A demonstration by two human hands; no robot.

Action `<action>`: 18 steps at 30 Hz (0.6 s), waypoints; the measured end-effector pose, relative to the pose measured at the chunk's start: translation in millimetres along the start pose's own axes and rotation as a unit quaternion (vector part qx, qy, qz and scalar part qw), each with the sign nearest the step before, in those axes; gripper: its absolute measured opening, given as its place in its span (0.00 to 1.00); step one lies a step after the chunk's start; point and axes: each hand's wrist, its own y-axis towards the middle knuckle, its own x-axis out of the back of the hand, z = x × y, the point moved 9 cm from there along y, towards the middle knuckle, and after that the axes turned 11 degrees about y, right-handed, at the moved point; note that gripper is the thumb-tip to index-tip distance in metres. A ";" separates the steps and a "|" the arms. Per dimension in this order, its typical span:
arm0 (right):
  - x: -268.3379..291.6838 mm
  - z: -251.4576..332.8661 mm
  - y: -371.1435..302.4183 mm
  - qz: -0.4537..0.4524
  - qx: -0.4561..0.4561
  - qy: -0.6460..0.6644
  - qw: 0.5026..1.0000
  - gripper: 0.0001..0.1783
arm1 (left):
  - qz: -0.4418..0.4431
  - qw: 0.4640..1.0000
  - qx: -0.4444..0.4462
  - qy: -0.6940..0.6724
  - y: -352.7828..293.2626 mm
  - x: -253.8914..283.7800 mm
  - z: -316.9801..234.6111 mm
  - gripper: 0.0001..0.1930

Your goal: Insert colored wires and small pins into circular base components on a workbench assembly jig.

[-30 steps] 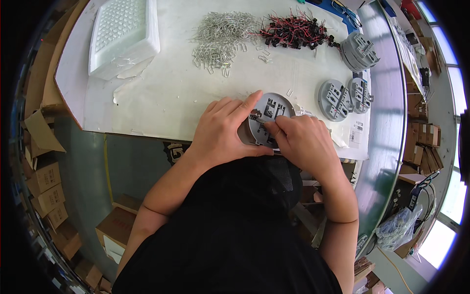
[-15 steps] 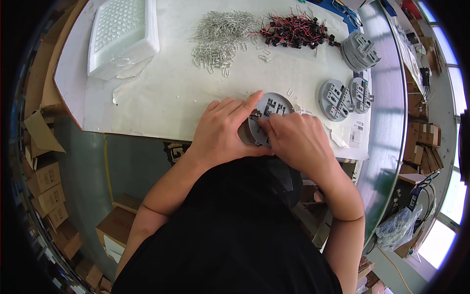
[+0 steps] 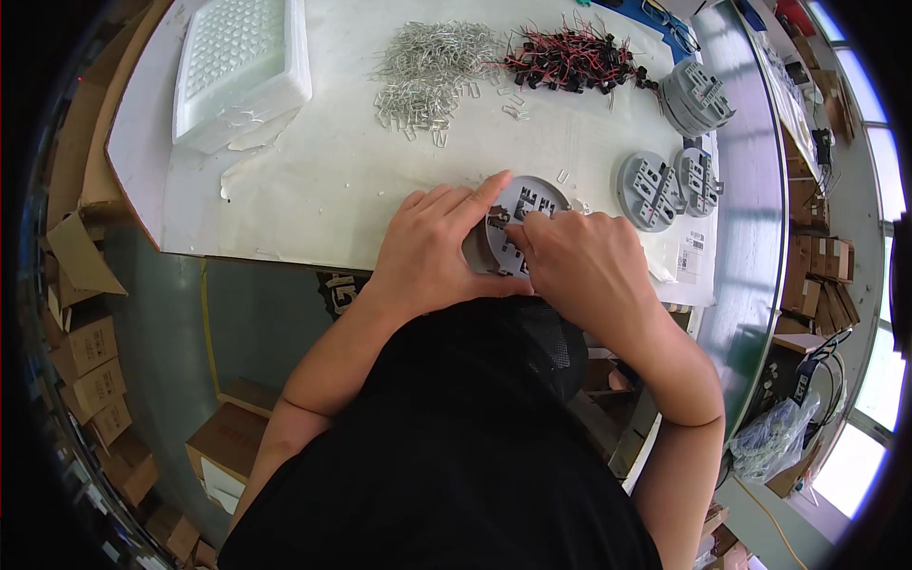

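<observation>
At the table's near edge, my left hand (image 3: 429,249) is wrapped round the left side of a round grey plastic base (image 3: 528,199). Its thumb lies along the lower rim and its index finger reaches up the side. The base is tilted, with dark slots and raised blocks on its face. My right hand (image 3: 591,258) is closed over the right part of the base, fingers curled and thumb pressed to the middle of the face. Whatever its fingertips pinch is hidden.
Beyond my hands lie a heap of U-shaped metal clips (image 3: 432,71) and a pile of black parts with red wires (image 3: 575,59). More round grey bases (image 3: 650,193) rest at the right, some stacked (image 3: 695,100). A white foam box (image 3: 242,81) stands far left.
My right hand has shifted slightly to the right and its elbow has swung outward, uncovering a little more of the base's face. My left hand keeps its hold.
</observation>
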 end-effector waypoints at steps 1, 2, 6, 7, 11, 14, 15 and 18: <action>-1.5 -1.8 -0.9 0.013 -0.010 0.006 1.000 0.21 | -0.001 1.000 -0.002 0.001 0.1 0.1 -0.4 0.60; -1.5 -3.2 -0.5 0.013 -0.010 0.007 1.000 0.21 | 0.000 1.000 -0.002 0.001 0.4 0.5 -0.7 0.60; -1.4 -13.9 0.6 0.010 -0.003 0.025 1.000 0.17 | 0.023 1.000 0.015 -0.002 1.2 0.4 2.7 0.60; -3.7 -24.3 -2.6 0.023 -0.025 0.041 0.999 0.15 | 0.028 0.999 0.009 -0.018 0.3 1.1 4.4 0.57; -4.9 -33.2 -22.2 -0.023 -0.034 0.118 0.992 0.13 | 0.064 0.993 -0.001 -0.098 1.5 1.5 16.5 0.45; 1.5 -11.6 -47.0 -0.165 0.044 0.212 0.962 0.14 | 0.118 0.976 0.007 -0.181 1.6 -1.4 20.7 0.35; -7.8 -4.6 -48.6 -0.171 0.051 0.182 0.967 0.16 | 0.117 0.976 0.029 -0.183 2.9 -1.6 21.8 0.30; -16.3 -1.4 -51.0 -0.186 0.060 0.122 0.973 0.19 | 0.117 0.974 0.065 -0.184 6.7 -6.3 16.4 0.20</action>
